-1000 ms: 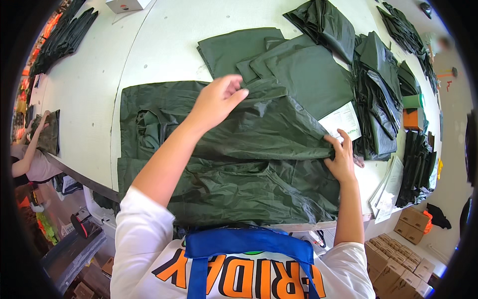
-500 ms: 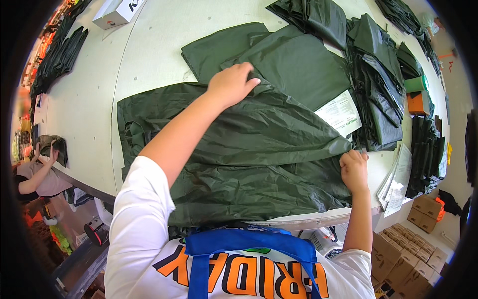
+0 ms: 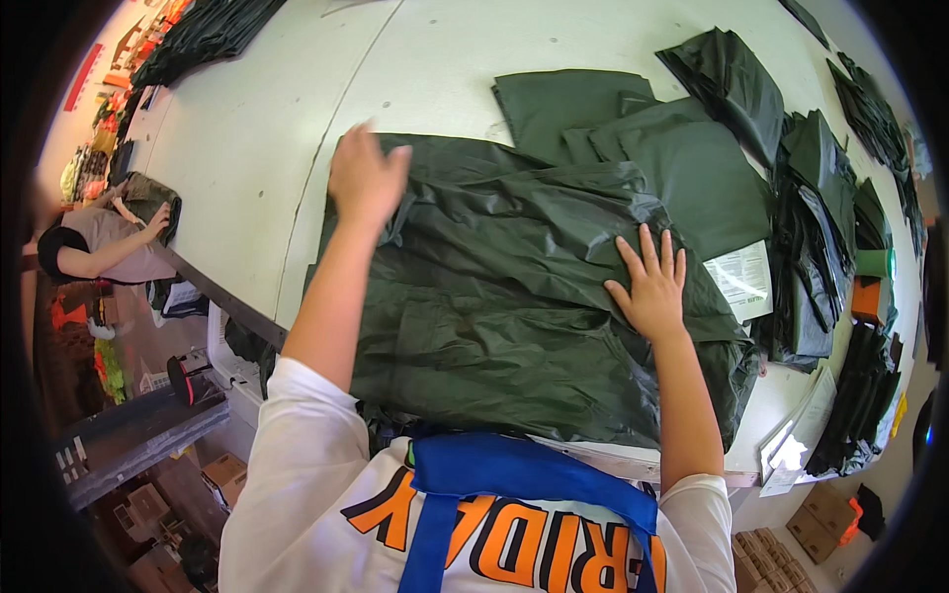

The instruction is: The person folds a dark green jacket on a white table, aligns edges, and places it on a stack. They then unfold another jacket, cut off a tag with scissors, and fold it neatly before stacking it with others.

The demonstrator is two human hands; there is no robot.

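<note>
Nearest, along the lower middle of the frame, one large dark green garment (image 3: 514,306) lay spread across the near edge of the white counter (image 3: 247,148), partly doubled over itself and still full of wrinkles; by my reading the folding or smoothing was under way but not finished, since the lower right corner hung bunched over the counter's edge and the surface was far from flat. The right hand (image 3: 652,282), right of centre, was open with fingers fanned and pressed palm-down on the cloth, gripping nothing. The left hand (image 3: 364,178), further up and left of centre, was likewise open and flat at the garment's far left edge, holding nothing that I could see. Beyond the garment, in the upper middle, roughly three flat folded green pieces (image 3: 633,148) lay overlapping, apparently finished, with one white printed sheet (image 3: 741,280) just right of the right hand. Along the right rim several dark bundled heaps (image 3: 820,227) were stacked, too crowded to count. At the upper left, another dark pile (image 3: 198,35) sat on the counter, and at the far left one co-worker (image 3: 104,247) leaned in.
</note>
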